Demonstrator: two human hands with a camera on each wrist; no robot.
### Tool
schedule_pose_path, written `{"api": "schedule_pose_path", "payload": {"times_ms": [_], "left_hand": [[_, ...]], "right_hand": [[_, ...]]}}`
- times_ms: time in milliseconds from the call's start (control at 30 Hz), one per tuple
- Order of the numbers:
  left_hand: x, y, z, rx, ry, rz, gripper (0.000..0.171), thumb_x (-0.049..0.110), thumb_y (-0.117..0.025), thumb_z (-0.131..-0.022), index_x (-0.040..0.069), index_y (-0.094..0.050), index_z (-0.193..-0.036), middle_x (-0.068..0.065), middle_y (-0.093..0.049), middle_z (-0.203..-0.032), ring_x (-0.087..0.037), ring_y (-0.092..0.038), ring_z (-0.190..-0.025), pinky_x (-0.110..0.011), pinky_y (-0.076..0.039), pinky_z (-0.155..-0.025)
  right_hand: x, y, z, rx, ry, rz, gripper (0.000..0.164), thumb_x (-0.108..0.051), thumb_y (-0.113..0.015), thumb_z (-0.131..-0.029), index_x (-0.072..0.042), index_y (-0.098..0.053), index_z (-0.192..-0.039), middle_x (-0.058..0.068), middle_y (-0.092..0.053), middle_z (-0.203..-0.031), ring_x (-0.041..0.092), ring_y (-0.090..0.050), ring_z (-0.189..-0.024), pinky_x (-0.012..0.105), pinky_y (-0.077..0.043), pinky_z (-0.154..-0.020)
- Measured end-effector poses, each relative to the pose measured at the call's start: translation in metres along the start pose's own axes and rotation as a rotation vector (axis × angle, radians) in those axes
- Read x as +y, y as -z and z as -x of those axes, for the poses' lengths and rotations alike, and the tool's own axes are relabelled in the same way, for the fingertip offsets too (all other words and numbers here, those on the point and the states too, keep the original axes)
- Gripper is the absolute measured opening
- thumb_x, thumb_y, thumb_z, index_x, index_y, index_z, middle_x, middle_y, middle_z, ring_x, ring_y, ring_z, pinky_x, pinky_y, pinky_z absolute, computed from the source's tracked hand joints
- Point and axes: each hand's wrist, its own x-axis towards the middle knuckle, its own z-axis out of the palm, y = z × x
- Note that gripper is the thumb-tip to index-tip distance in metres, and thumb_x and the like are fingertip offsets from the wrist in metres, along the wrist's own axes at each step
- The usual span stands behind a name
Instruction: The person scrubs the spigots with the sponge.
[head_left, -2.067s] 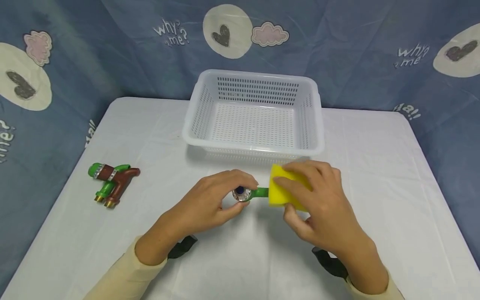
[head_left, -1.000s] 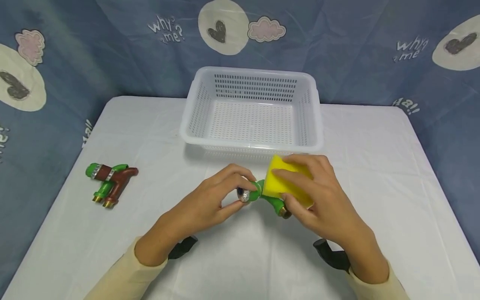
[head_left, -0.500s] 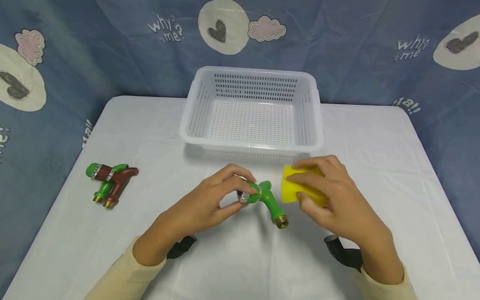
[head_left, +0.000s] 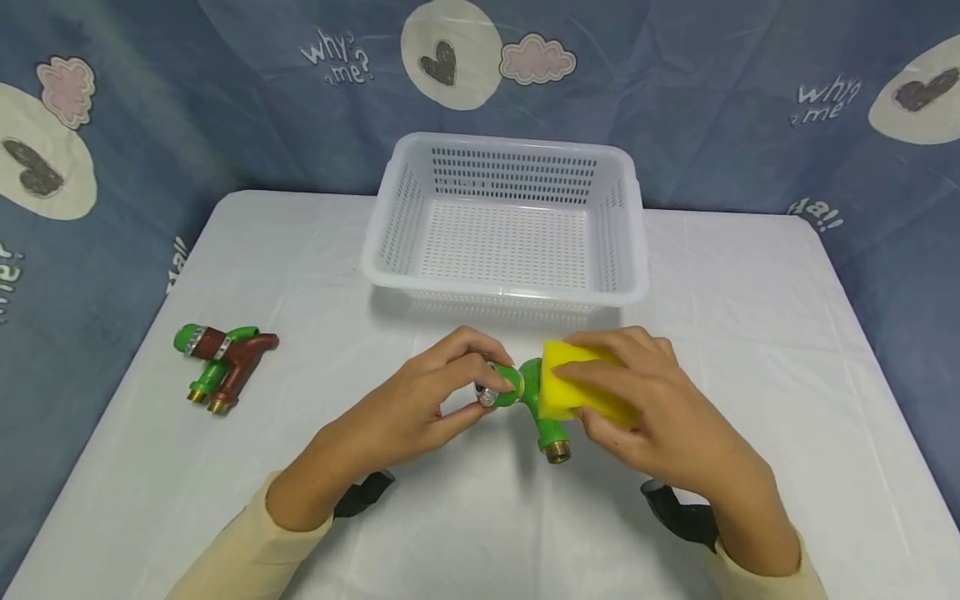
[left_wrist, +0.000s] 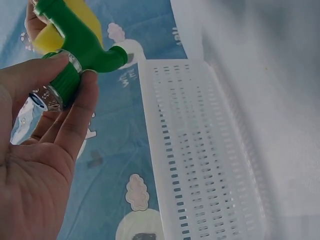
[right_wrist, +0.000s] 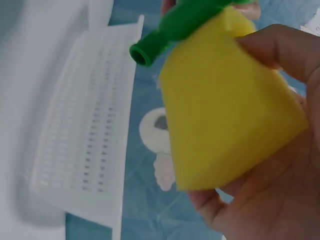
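Between thumb and fingers, my left hand [head_left: 420, 400] grips a green faucet [left_wrist: 82, 45] by its ribbed handle end with the silver cap. The brass threaded end [head_left: 557, 451] of the faucet points toward the front of the table. My right hand [head_left: 660, 400] pinches a yellow sponge [right_wrist: 225, 110], bent in the fingers. In the head view the sponge lies against the right side of the faucet's body and covers part of it. Both hands are above the white table, in front of the basket.
A white perforated basket [head_left: 506, 292] stands at the back middle of the white-covered table [head_left: 750, 350]. At the left lie a brown faucet [head_left: 247, 357] and another green faucet [head_left: 212, 379], crossed over each other. A blue printed curtain [head_left: 697, 100] hangs behind.
The faucet has turned in my left hand, so its threaded end now shows toward the front. My right hand drew the sponge away to the right, then brought it back against the faucet.
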Motion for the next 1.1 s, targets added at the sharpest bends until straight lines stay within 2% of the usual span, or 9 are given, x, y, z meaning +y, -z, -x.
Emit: {"api": "schedule_pose_path", "payload": {"times_ms": [133, 233, 367, 500, 667, 833, 967, 1100], "left_hand": [[0.0, -0.001, -0.001, -0.011, 0.0, -0.002, 0.033, -0.008, -0.074, -0.092, 0.014, -0.063, -0.114, -0.004, -0.057, -0.13, -0.016, -0.06, -0.113, -0.026, -0.055, -0.093], [0.0, -0.001, -0.001, -0.023, 0.007, 0.002, 0.033, -0.008, -0.074, -0.092, 0.014, -0.062, -0.115, -0.004, -0.056, -0.131, -0.015, -0.06, -0.113, -0.026, -0.055, -0.094], [0.001, -0.001, -0.001, -0.023, 0.011, 0.004, 0.034, -0.009, -0.073, -0.092, 0.014, -0.061, -0.114, -0.004, -0.056, -0.131, -0.016, -0.06, -0.114, -0.026, -0.055, -0.094], [0.003, 0.0, -0.001, -0.012, 0.01, 0.011, 0.032, -0.009, -0.072, -0.092, 0.015, -0.06, -0.11, -0.004, -0.057, -0.13, -0.016, -0.06, -0.114, -0.026, -0.055, -0.094], [0.004, 0.0, -0.002, -0.001, 0.012, 0.041, 0.031, -0.01, -0.071, -0.091, 0.014, -0.059, -0.107, -0.004, -0.058, -0.129, -0.017, -0.061, -0.115, -0.028, -0.056, -0.094], [0.004, -0.001, -0.003, 0.01, 0.024, 0.046, 0.032, -0.011, -0.07, -0.09, 0.014, -0.059, -0.106, -0.003, -0.058, -0.129, -0.016, -0.06, -0.116, -0.029, -0.054, -0.095], [0.003, -0.001, -0.003, 0.019, 0.032, 0.047, 0.033, -0.012, -0.07, -0.089, 0.016, -0.055, -0.1, -0.003, -0.057, -0.128, -0.017, -0.059, -0.116, -0.03, -0.053, -0.097], [0.003, -0.001, -0.002, 0.015, 0.041, 0.039, 0.035, -0.012, -0.07, -0.089, 0.017, -0.051, -0.095, -0.002, -0.056, -0.127, -0.016, -0.059, -0.114, -0.03, -0.053, -0.096]], "right_hand": [[-0.001, 0.003, 0.001, 0.033, -0.019, 0.069, 0.042, -0.009, -0.078, -0.084, -0.014, -0.076, -0.125, 0.007, -0.062, -0.138, 0.028, -0.052, -0.123, 0.049, -0.034, -0.094], [-0.004, 0.001, 0.001, 0.057, -0.004, 0.037, 0.045, -0.01, -0.082, -0.082, -0.015, -0.075, -0.127, 0.007, -0.061, -0.14, 0.029, -0.05, -0.125, 0.05, -0.034, -0.099], [-0.008, -0.005, -0.001, 0.014, 0.044, -0.039, 0.047, -0.01, -0.08, -0.086, -0.015, -0.071, -0.132, 0.007, -0.057, -0.145, 0.028, -0.049, -0.128, 0.038, -0.04, -0.108], [-0.005, -0.007, -0.001, -0.01, 0.044, -0.05, 0.046, -0.006, -0.073, -0.087, -0.014, -0.072, -0.132, 0.006, -0.056, -0.145, 0.025, -0.05, -0.127, 0.03, -0.045, -0.104], [0.002, -0.001, 0.001, -0.008, 0.01, -0.005, 0.046, -0.003, -0.068, -0.084, -0.014, -0.073, -0.128, 0.004, -0.059, -0.141, 0.023, -0.052, -0.123, 0.028, -0.047, -0.094], [0.003, 0.006, 0.002, 0.0, -0.013, 0.021, 0.047, -0.004, -0.068, -0.082, -0.015, -0.073, -0.127, 0.003, -0.06, -0.139, 0.022, -0.052, -0.124, 0.028, -0.044, -0.095], [-0.001, 0.007, 0.001, 0.025, -0.015, -0.041, 0.049, -0.006, -0.07, -0.082, -0.015, -0.069, -0.13, 0.003, -0.058, -0.142, 0.022, -0.051, -0.126, 0.026, -0.042, -0.1], [-0.008, -0.001, -0.003, 0.02, 0.047, -0.103, 0.051, -0.008, -0.071, -0.085, -0.014, -0.067, -0.135, 0.006, -0.057, -0.143, 0.024, -0.051, -0.126, 0.026, -0.044, -0.101]]}}
